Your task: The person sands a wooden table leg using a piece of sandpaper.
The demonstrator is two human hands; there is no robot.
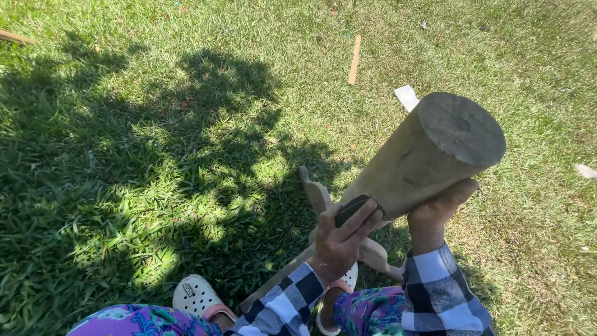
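A pale, round wooden log (435, 149) rises tilted from a carved wooden piece with leg-like parts (317, 196) on the grass, its cut end facing up at the right. My left hand (342, 239) presses a small dark pad (351, 208) against the log's lower side. My right hand (438, 208) cups the log from underneath, thumb along its edge. Both arms wear black-and-white checked sleeves.
Grass (155, 155) lies all around, partly in tree shadow. A thin wooden stick (354, 59) and a white scrap (407, 98) lie beyond the log. My feet in white clogs (196, 297) rest below, beside purple flowered trousers (367, 309).
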